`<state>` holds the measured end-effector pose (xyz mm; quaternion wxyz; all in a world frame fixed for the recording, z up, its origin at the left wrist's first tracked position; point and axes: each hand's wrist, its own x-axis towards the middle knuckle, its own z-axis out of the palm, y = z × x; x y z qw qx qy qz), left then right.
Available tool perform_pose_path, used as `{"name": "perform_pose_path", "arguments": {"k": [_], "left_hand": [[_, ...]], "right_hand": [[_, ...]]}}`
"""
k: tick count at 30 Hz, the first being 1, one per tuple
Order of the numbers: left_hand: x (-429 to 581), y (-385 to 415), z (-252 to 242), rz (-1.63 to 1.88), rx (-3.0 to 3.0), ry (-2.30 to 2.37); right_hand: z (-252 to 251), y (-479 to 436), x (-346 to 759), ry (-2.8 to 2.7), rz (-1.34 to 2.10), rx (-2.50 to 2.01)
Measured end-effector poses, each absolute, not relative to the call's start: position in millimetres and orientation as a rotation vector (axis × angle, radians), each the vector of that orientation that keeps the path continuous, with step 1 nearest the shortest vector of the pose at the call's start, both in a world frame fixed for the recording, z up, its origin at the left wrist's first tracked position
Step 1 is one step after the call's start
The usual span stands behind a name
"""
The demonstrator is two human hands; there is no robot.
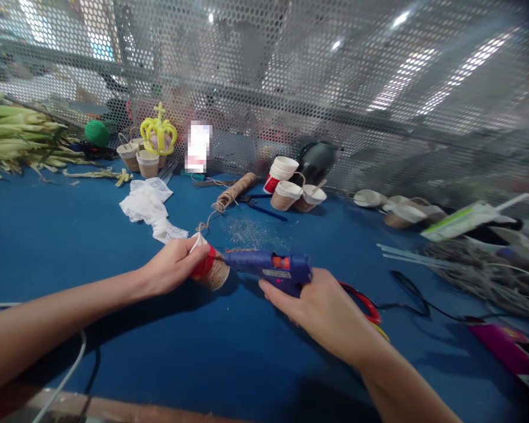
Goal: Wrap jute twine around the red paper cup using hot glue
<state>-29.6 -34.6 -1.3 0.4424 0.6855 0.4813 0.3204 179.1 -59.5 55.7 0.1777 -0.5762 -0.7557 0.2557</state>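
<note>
My left hand [171,267] grips a paper cup [205,264], tilted on its side above the blue table. Its red wall is partly wrapped in brown twine, and the white rim shows by my thumb. In my right hand [321,311] is a blue glue gun [268,270] with a small red light on its side. The nozzle points left and meets the cup's side; whether it touches the twine or the wall I cannot tell. A strand runs from the cup back to a roll of twine [235,191] lying behind it.
White lace cloth [147,205] lies behind my left hand. Twine-wrapped cups [286,195], blue-handled pliers [264,208] and a yellow crown [158,135] stand or lie toward the mesh wall. Red-handled scissors [365,302] sit beside my right wrist. Glue sticks [414,257] and tangled cord [485,273] are at right.
</note>
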Motion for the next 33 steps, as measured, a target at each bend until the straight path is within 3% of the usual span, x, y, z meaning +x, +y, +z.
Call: {"name": "perform_pose_path", "arguments": {"k": [12,33], "left_hand": [[-28.7,-32.6,-2.9,0.799,1.655,1.215],[-28.8,-36.7,-3.7,0.784,1.752,1.233]], "right_hand": [[53.3,-63.4,178.3,-2.183,0.596,-1.628],[53.8,-55.3,179.7,-2.156,0.693,-1.618]]}}
